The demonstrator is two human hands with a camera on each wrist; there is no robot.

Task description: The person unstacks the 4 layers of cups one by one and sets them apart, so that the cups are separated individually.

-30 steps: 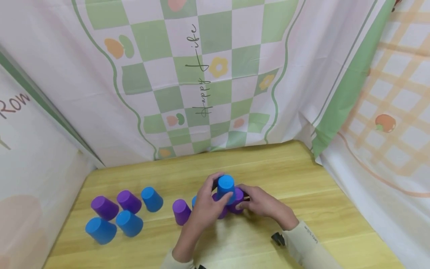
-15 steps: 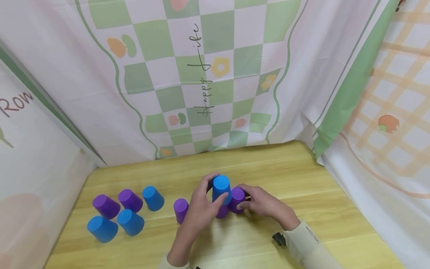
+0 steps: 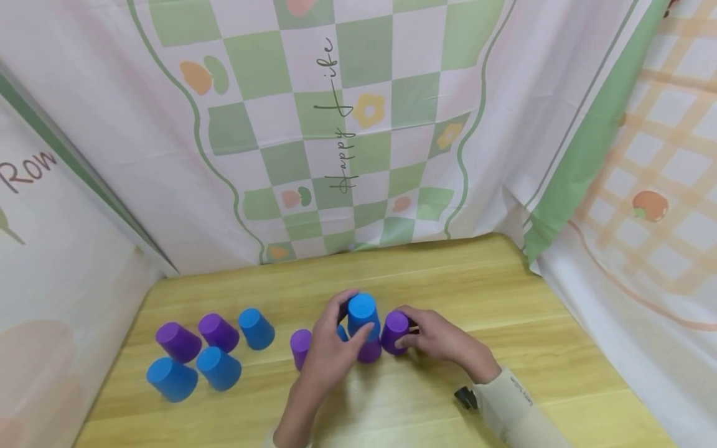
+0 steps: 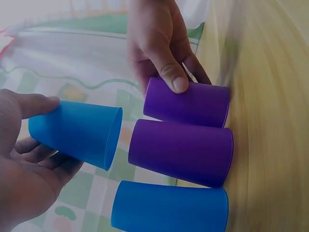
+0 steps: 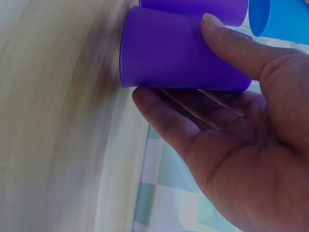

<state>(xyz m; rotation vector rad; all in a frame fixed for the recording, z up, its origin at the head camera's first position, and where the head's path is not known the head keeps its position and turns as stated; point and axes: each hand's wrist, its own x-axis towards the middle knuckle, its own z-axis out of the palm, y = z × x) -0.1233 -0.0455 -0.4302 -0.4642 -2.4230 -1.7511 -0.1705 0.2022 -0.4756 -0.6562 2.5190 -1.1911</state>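
Observation:
My left hand [image 3: 332, 348] holds an upside-down blue cup [image 3: 363, 312] between thumb and fingers. In the left wrist view this cup [image 4: 75, 130] hangs in the air, its rim apart from the purple cup [image 4: 181, 151] below. With thumb and fingers, my right hand [image 3: 437, 339] grips another purple cup [image 3: 395, 331] at the right end of the row. That cup [image 5: 181, 50] stands rim down on the wood in the right wrist view. Beside the middle purple cup stands a second blue cup [image 4: 169, 207], mostly hidden behind my left hand in the head view.
Left of my left hand a purple cup [image 3: 300, 346] stands partly covered. Farther left stand several more upside-down cups, including a blue cup [image 3: 256, 328] and a purple cup [image 3: 178, 342]. A patterned curtain [image 3: 358, 155] hangs behind the wooden table [image 3: 448, 274].
My left hand has moved left with the blue cup, from in front of the two purple cups to over the middle one. The right hand stays on its purple cup.

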